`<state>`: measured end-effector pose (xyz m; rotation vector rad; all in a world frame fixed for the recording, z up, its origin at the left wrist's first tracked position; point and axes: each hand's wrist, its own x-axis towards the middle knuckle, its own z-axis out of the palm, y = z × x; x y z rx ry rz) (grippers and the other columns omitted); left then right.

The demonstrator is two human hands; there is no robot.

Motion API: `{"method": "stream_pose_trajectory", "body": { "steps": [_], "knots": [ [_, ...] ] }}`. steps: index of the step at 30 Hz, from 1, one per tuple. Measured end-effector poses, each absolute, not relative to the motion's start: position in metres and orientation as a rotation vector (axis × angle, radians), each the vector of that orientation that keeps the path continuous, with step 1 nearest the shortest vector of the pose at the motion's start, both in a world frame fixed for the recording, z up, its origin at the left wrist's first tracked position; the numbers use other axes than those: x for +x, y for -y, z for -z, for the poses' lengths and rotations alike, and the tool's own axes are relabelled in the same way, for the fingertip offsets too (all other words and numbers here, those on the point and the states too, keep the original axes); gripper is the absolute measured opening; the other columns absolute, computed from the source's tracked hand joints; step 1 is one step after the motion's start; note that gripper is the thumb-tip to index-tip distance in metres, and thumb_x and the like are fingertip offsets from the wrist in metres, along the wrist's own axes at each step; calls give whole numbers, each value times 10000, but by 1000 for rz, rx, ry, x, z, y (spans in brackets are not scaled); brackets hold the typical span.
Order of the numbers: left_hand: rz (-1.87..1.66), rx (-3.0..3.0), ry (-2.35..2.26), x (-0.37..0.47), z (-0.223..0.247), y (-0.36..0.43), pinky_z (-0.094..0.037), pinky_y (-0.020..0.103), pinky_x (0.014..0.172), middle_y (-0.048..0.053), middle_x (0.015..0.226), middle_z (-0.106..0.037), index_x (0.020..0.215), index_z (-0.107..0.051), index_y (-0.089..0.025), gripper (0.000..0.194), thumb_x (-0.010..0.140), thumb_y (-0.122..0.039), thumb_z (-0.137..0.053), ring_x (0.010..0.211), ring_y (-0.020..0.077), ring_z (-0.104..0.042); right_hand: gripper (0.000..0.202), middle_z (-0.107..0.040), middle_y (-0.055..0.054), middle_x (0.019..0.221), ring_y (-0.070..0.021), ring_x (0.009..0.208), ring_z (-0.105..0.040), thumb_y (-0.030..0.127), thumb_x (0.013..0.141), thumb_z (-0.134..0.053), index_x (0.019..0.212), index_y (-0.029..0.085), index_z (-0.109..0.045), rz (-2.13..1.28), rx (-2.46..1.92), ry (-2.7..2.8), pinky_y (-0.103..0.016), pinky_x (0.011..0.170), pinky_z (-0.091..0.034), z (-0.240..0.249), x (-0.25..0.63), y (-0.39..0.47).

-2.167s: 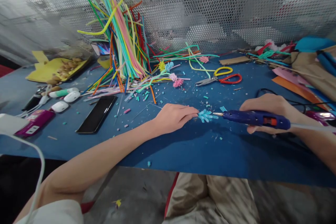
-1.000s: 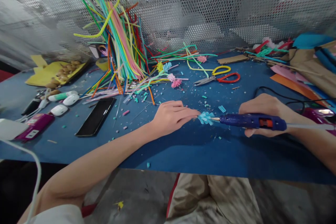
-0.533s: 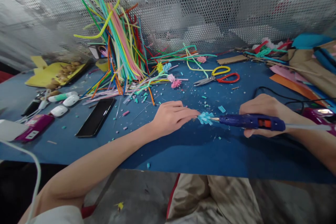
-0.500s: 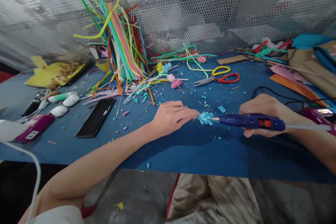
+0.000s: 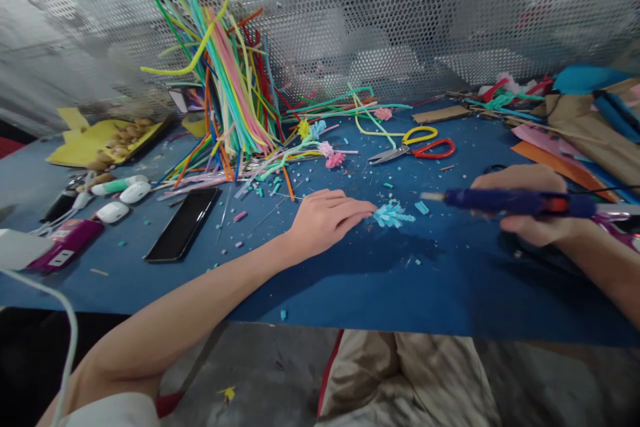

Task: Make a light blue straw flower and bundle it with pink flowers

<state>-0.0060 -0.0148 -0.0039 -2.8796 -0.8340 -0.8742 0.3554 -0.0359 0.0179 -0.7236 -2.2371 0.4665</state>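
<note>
Between the fingertips of my left hand is one end of a light blue fuzzy piece, just above the blue table. My right hand is wrapped round a dark blue glue gun, slightly blurred, its nozzle pointing left. A gap separates the nozzle from the fuzzy piece. One small loose light blue bit lies between them on the table.
Red-and-yellow-handled scissors lie behind the hands. A tall bundle of coloured pipe cleaners stands at back left. Nearer are a black phone and a purple box. Paper strips lie at right.
My right hand has drawn the glue gun back to the right, so its nozzle no longer touches the light blue piece. My left hand has shifted very slightly left with that piece.
</note>
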Motion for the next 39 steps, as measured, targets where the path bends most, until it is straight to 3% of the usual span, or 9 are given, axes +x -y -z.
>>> {"method": "stream_pose_trajectory", "body": {
  "steps": [4,8,11,14,17,20,24,31,39],
  "knots": [
    [940,-2931,864,-6,5,14,-513,242,859,13,1046,-783,1129,-688,-221,187,1036,-256,-529,936,122,-728,335,-679,-105,842,-202,665,-605,499,931,-584,970,173,-649,-167,-1341,1821,-341,640,-476,-16,364,21],
    [981,-3016,929,-2,5,15,-533,231,896,39,1081,-758,1134,-642,-193,184,1049,-212,-479,1004,119,-714,517,-612,-276,1138,-384,1084,-584,387,866,-599,1246,39,-565,302,-1882,2187,-478,896,-469,-5,379,4],
    [1004,-3056,951,1,4,16,-548,233,884,40,1082,-754,1143,-637,-190,180,1047,-219,-487,963,117,-719,575,-542,-302,1292,-443,1208,-507,302,883,-530,1397,47,-490,361,-1991,2242,-564,962,-429,1,387,0],
    [1016,-3057,950,2,6,16,-552,239,889,42,1105,-755,1180,-652,-193,198,1031,-244,-532,950,122,-721,548,-521,-238,1392,-401,1252,-490,294,897,-525,1417,124,-499,296,-1674,2322,-560,1033,-396,-5,379,1],
    [973,-3040,918,2,9,14,-552,259,887,46,1085,-763,1195,-682,-203,226,1023,-267,-550,964,141,-715,392,-638,-144,1299,-289,1206,-571,369,980,-503,1320,200,-603,-47,-1184,2570,-466,1070,-405,-10,360,3],
    [951,-3034,884,2,10,13,-551,267,853,50,1021,-771,1202,-696,-202,247,1027,-286,-544,935,148,-711,373,-690,-95,1253,-268,1150,-624,414,1006,-493,1311,264,-649,-191,-997,2733,-451,998,-452,-3,343,4],
    [944,-3041,832,1,9,12,-545,293,862,58,986,-774,1185,-693,-191,261,1046,-296,-499,923,153,-710,372,-674,-93,1290,-260,1141,-644,431,999,-520,1288,274,-693,-307,-962,2717,-446,999,-475,11,338,0],
    [880,-2954,889,1,4,16,-525,299,851,63,998,-768,1120,-695,-178,306,1064,-336,-439,896,162,-704,290,-713,-46,1022,-203,930,-681,475,962,-571,891,247,-735,-551,-1060,2578,-365,884,-510,9,336,-1],
    [759,-2894,1001,1,3,16,-482,299,811,45,957,-768,1091,-694,-199,325,1065,-372,-421,863,174,-691,260,-734,-52,959,-210,833,-679,436,999,-493,972,235,-656,-410,-1226,2513,-349,771,-514,5,334,5]
  ]
}}
